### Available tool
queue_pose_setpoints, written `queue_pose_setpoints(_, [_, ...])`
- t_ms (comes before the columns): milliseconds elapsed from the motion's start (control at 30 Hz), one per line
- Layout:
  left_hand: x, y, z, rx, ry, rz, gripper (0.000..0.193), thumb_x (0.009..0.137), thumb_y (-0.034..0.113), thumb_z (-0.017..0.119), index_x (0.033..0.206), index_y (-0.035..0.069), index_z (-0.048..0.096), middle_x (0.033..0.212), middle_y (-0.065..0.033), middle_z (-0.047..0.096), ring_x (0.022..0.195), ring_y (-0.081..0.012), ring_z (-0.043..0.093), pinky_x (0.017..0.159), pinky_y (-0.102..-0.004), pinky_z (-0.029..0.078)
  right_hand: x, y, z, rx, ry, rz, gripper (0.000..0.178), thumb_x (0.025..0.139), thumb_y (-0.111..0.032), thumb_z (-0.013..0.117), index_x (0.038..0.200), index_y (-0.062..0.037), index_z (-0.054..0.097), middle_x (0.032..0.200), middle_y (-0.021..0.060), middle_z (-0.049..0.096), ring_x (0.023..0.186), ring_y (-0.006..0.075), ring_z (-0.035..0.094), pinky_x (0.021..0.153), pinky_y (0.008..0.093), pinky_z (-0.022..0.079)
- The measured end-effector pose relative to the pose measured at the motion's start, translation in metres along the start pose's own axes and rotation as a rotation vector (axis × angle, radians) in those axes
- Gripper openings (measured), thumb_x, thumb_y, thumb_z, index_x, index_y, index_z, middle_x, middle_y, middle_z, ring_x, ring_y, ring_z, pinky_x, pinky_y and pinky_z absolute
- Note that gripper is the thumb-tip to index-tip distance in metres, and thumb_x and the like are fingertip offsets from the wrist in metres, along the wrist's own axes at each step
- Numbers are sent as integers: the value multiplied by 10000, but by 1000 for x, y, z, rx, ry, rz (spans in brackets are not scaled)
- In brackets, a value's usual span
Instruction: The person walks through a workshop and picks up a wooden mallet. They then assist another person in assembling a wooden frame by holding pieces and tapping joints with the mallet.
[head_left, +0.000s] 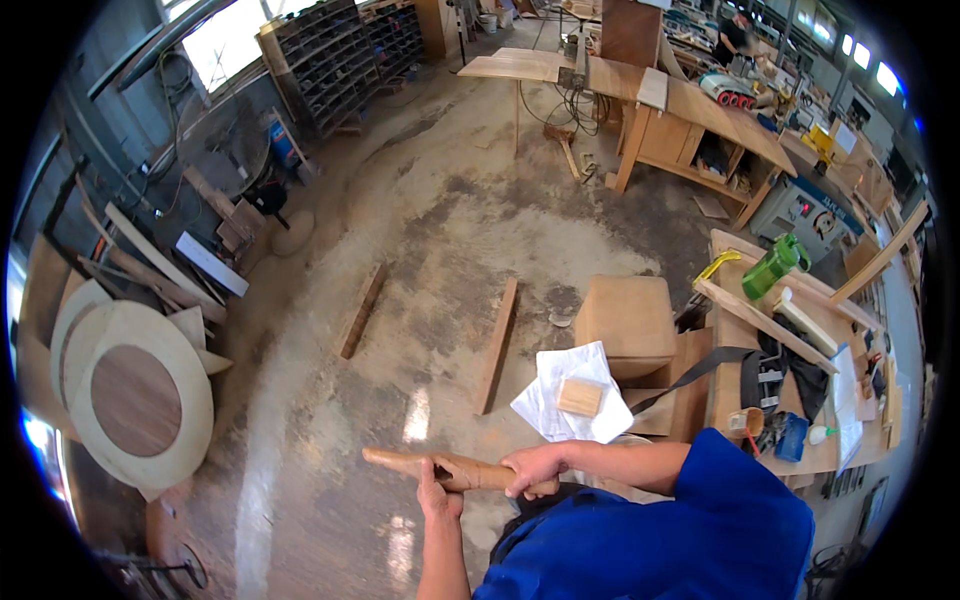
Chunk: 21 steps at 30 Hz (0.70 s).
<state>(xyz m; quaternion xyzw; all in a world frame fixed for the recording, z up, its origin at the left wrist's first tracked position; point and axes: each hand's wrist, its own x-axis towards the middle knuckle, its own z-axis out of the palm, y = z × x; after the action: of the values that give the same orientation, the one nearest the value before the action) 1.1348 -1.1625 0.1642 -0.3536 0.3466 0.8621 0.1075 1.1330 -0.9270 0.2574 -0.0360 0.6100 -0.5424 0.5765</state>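
Setting: woodworking shop, dusty concrete floor
Right hand: fingers closed over the top of a carved wooden piece, near its right end
Left hand: under the same piece, thumb up against it, gripping
Wooden piece: held level in front of the blue-sleeved torso, above the floor
Just beyond: small wood block on white paper
Right: cluttered workbench, green bottle
Left: round wooden discs
Far: long tables, shelving
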Motion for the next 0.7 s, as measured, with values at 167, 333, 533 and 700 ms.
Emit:
queue_pose_setpoints(167, [56,53,33,-15,123,-119,308,1015,378,495,1094,84,539,1113,-89,577,1037,-281,581,927,-499,504,24,-25,-55,669,-90,-348,619,912,-94,606,1437,19,298,1259,152,564,1093,241,649,779,294,551])
queue_pose_setpoints(333, [149,93,94,-235,68,-207,341,1028,342,443,1253,88,478,1191,-85,573,1083,-278,573,877,-452,530,72,-89,-127,722,394,-648,567,911,-160,678,1383,-29,393,1142,114,619,979,172,658,755,273,539])
queue_pose_setpoints(533, [251,158,215,-42,103,-261,413,1039,447,379,1233,104,505,1115,-67,591,987,-222,580,835,-386,502,159,-174,-251,467,854,-851,366,865,-211,755,1156,-50,602,977,32,635,902,103,593,755,275,524])
queue_pose_setpoints(700, [328,187,343,82,-41,-369,440,1018,473,427,1222,90,505,1027,-54,584,908,-196,561,839,-375,478,130,-253,-353,644,915,-864,322,862,-226,759,1112,-66,635,1060,27,645,995,115,594,794,306,552])
